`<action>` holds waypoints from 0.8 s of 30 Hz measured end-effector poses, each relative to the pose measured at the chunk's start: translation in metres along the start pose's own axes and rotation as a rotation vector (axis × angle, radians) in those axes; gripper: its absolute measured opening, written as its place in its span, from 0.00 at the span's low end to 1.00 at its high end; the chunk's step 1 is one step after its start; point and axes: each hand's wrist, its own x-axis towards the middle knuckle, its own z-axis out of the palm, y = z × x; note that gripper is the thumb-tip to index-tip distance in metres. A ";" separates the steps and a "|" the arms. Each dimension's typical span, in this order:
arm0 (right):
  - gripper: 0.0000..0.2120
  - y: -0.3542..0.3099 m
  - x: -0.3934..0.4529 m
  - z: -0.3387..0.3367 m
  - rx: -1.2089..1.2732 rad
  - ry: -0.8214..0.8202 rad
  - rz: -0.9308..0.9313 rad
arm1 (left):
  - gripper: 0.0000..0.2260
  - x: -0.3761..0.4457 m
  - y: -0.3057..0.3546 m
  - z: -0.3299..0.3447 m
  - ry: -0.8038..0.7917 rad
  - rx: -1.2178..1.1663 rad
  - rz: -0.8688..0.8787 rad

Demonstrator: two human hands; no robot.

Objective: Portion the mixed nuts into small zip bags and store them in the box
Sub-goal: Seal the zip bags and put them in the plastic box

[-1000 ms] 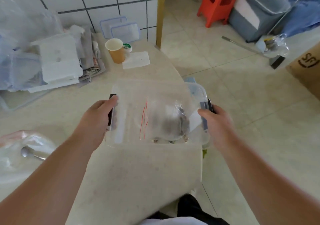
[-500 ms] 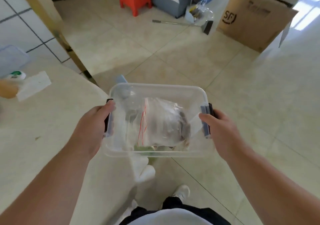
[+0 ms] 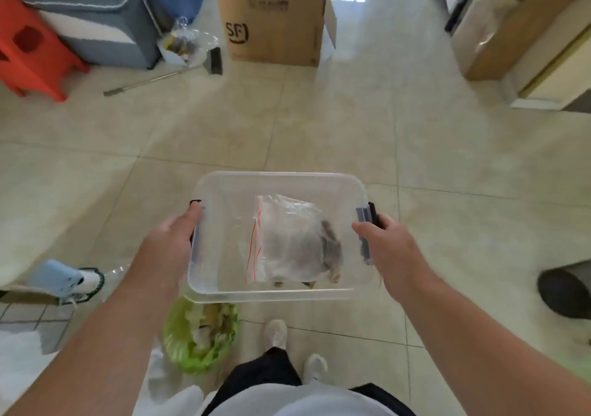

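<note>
A clear plastic box [image 3: 224, 191] with dark side latches hangs in the air over the tiled floor, level and lidless. Inside it lie small zip bags [image 3: 287, 239] with red seal lines, holding dark mixed nuts. My left hand [image 3: 171, 243] grips the box's left end at its latch. My right hand [image 3: 388, 246] grips the right end, fingers curled round the blue-grey latch.
A bin with a green liner [image 3: 198, 332] stands on the floor under the box, next to my white shoes [image 3: 276, 332]. Farther off are a cardboard carton [image 3: 271, 22], an orange stool [image 3: 28, 47], a grey cushion, a broom and dustpan [image 3: 192, 47]. A dark bin sits at right.
I have turned right, away from the counter, carrying the box with both hands. The counter has left the view and the open floor now lies beneath the box.
</note>
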 end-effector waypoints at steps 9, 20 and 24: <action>0.10 0.013 0.047 -0.099 0.123 0.370 0.130 | 0.24 0.078 0.093 0.172 -0.417 0.201 0.064; 0.17 0.064 0.010 -0.208 0.436 0.908 0.321 | 0.25 0.049 0.149 0.420 -0.964 0.593 0.207; 0.19 0.094 -0.024 -0.246 0.549 1.068 0.365 | 0.26 -0.002 0.138 0.498 -1.068 0.702 0.301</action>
